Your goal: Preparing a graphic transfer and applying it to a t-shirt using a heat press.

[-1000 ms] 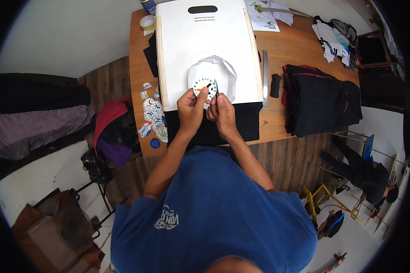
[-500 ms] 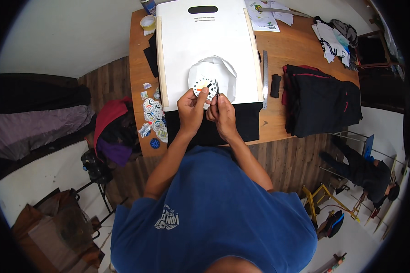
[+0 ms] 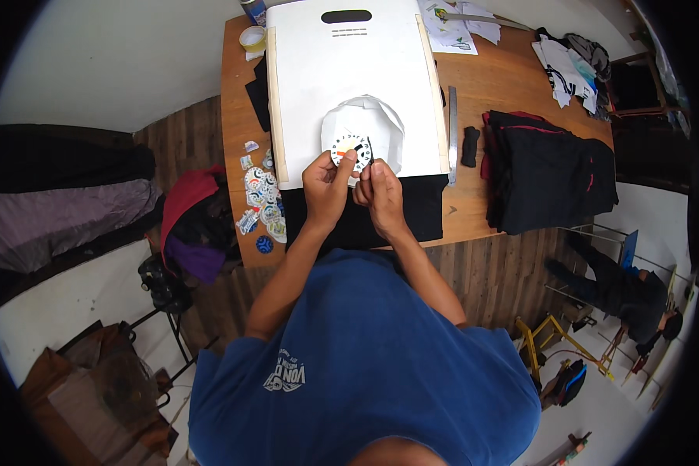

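A round white sticker (image 3: 351,141) with dark lettering around its rim is pinched between the thumb and fingers of my left hand (image 3: 328,185). My right hand (image 3: 382,194) is closed on scissors (image 3: 370,147); their dark blades stand up along the sticker's right edge, while the handles are mostly hidden by my fingers. Both hands are close together over a crumpled white paper bowl (image 3: 394,132), which rests on a white board (image 3: 349,70). Under my wrists, black cloth (image 3: 419,210) sticks out from the board's near end.
Several cut-out stickers (image 3: 260,186) lie left of the board on the wooden table (image 3: 470,198). To the right are a metal ruler (image 3: 452,132), a black roll (image 3: 470,146) and a stack of dark clothes (image 3: 547,175). A person (image 3: 625,299) is farther off at right.
The sticker has turned slightly in my left hand, and the scissor blades have shifted a little against its edge. Nothing else has visibly moved on the table.
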Demonstrator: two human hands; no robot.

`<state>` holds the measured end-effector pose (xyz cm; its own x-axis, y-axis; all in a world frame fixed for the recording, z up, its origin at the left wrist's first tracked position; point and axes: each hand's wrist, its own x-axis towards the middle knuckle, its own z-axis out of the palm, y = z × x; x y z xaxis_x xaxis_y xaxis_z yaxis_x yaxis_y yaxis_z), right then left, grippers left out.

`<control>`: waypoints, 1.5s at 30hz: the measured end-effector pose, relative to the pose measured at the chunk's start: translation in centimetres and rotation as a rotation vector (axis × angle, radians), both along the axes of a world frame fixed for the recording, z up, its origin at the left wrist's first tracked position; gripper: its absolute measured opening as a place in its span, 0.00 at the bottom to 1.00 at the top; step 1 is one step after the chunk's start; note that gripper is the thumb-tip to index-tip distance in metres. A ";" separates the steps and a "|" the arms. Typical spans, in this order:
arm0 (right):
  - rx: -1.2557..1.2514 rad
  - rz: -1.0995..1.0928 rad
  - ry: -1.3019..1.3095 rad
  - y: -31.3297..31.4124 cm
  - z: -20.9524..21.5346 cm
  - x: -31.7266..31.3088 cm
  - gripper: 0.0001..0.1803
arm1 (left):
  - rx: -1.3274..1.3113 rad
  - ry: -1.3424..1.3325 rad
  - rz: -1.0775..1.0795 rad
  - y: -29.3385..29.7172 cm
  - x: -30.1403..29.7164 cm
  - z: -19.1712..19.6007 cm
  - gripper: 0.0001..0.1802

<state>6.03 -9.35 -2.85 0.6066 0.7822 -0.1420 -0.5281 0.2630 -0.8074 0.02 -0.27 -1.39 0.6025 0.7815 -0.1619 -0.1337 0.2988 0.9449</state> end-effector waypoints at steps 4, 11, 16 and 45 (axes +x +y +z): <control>-0.004 -0.014 0.026 0.0 0.2 0.0 0.18 | -0.017 -0.007 0.013 0.0 0.1 0.2 0.10; 0.033 -0.008 0.048 -0.1 -0.1 0.2 0.17 | -0.006 -0.001 -0.001 0.0 0.1 0.3 0.10; -0.194 -0.083 -0.027 0.7 1.6 0.3 0.09 | -0.008 -0.012 -0.010 -0.2 0.0 0.3 0.09; 0.032 0.031 0.011 -0.2 0.0 0.3 0.19 | 0.037 -0.038 -0.001 0.0 -0.2 0.2 0.08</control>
<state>6.34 -9.52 -2.82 0.5805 0.8048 -0.1234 -0.5453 0.2718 -0.7929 -0.19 -0.26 -1.19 0.6086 0.7858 -0.1098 -0.1695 0.2639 0.9495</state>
